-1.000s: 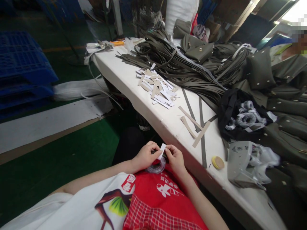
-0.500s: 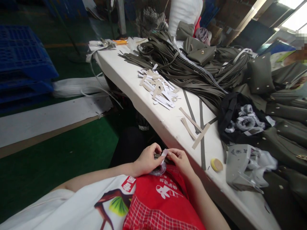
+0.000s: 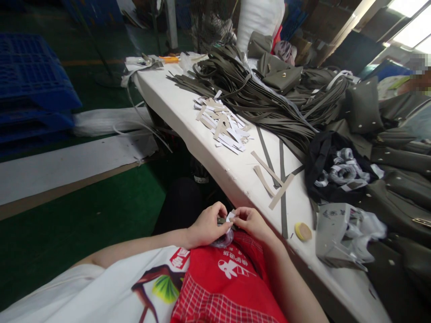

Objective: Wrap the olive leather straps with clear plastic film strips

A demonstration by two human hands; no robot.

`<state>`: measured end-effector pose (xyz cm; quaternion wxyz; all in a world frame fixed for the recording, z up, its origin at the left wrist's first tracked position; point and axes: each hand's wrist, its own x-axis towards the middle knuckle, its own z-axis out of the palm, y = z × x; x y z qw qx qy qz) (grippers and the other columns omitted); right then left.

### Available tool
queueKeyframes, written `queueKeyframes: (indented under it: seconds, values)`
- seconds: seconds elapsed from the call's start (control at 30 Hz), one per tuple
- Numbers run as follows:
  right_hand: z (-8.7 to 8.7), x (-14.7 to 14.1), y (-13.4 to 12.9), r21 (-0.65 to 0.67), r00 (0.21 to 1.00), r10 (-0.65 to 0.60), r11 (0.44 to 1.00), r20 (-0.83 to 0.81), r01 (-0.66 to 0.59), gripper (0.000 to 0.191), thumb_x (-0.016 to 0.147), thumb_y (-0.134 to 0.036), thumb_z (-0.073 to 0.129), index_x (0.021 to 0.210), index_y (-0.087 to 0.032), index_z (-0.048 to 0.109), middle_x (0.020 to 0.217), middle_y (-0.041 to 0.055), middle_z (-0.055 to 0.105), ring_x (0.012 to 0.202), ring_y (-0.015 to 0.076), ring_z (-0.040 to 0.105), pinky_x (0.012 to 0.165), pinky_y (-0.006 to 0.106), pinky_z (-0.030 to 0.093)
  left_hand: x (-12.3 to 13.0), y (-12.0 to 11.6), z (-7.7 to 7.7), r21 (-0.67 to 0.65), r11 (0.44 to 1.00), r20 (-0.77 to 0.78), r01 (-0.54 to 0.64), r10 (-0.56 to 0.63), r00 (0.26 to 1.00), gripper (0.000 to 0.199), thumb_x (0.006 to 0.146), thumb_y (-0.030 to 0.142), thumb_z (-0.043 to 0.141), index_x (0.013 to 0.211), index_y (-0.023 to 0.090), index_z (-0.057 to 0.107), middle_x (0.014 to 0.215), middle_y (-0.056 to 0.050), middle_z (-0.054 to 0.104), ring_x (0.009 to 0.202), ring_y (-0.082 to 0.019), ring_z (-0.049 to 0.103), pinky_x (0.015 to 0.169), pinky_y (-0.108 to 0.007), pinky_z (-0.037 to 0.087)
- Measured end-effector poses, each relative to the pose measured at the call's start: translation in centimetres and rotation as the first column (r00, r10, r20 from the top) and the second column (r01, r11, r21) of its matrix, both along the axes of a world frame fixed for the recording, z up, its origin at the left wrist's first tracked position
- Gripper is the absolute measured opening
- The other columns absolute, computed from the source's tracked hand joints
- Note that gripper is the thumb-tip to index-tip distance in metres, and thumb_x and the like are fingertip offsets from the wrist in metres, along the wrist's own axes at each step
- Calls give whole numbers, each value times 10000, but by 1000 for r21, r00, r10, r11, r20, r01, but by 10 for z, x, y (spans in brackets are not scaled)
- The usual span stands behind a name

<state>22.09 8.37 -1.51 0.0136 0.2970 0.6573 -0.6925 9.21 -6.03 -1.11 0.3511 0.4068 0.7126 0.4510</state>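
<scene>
My left hand [image 3: 208, 226] is closed over my lap, thumb and fingers pinching a dark olive strap [image 3: 221, 220]. Under that hand, against the red apron [image 3: 232, 269], rests a coil in clear plastic [image 3: 222, 240]; its contents are hard to make out. A small white paper strip [image 3: 230, 216] lies across the strap between my two hands. From the right, my right hand [image 3: 252, 222] pinches this strip with thumb and forefinger. The fingertips of both hands nearly meet and partly hide the strip and strap.
On the white table [image 3: 232, 179] lie a heap of paper strips [image 3: 224, 123], long olive straps [image 3: 249, 94] and a yellow-rimmed round disc [image 3: 303, 231]. Farther right are wrapped coils [image 3: 346, 168] on black cloth, a clear plastic bag [image 3: 346, 233] and olive bags [image 3: 400, 202]. Another person is partly visible at far right.
The white strip has tilted and folded down over the strap as my right fingers moved slightly left, closer to my left thumb. My left hand has barely moved.
</scene>
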Motion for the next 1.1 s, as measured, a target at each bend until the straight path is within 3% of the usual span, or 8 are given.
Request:
queueKeyframes:
  seconds: [0.17,0.37,0.6,0.73,0.83,0.93,1.03,1.1]
  values:
    - [5,1,-3,199,996,90,976,0,-88,129,764,-286,687,741,-165,648,716,9,685,660,146,605,656,268,475,-3,-1,5,-49,997,3,51,-50,999,267,732,343,704,891,188,557,871,-46,661,801,-196,627,692,-283,478]
    - [28,13,-26,692,981,196,707,5,-145,202,856,-144,535,943,-214,704,934,47,735,855,183,665,794,300,504,-17,2,-1,-184,953,460,241,-133,878,317,703,414,695,865,152,619,690,-27,662,599,-169,606,560,-268,453]
    - [34,27,-31,847,969,219,530,-112,-22,331,874,-129,529,1171,-234,632,1180,88,678,1089,228,623,952,393,512,-16,25,3,-96,994,771,53,41,636,352,600,376,789,810,119,671,704,-25,660,646,-137,589,622,-250,453]
    - [41,37,-32,880,974,189,475,-128,24,348,855,-94,546,1160,-237,634,1179,80,672,1106,220,612,963,383,516,-5,37,4,-75,994,772,76,9,636,420,589,460,829,768,129,642,641,1,637,582,-110,567,581,-224,426]
    - [48,64,-19,902,983,61,411,-175,135,263,884,-126,535,1081,-239,666,1149,86,682,1091,226,621,944,394,522,-3,44,4,-88,987,766,133,-18,643,481,557,467,860,820,129,641,659,-9,663,576,-108,583,590,-220,432]
    - [53,115,13,927,929,-230,176,-289,332,187,891,-187,548,1013,-221,685,1074,98,704,1017,239,646,920,418,513,-7,47,6,-106,984,754,143,-15,656,507,540,473,872,831,129,640,677,-18,679,588,-117,600,597,-221,442]
    - [55,178,52,924,734,-572,-129,-366,360,214,875,-300,553,967,-172,698,1010,129,715,966,271,648,930,448,474,-9,46,4,-128,981,738,147,-5,674,529,528,498,871,834,134,641,688,-24,685,594,-131,607,581,-223,444]
    - [53,215,73,918,546,-770,-129,-331,375,316,837,-397,557,953,-144,707,1025,165,705,1006,313,623,955,478,432,-8,46,-3,-146,978,721,149,2,693,541,527,520,864,842,141,643,713,-29,692,608,-146,617,573,-229,452]
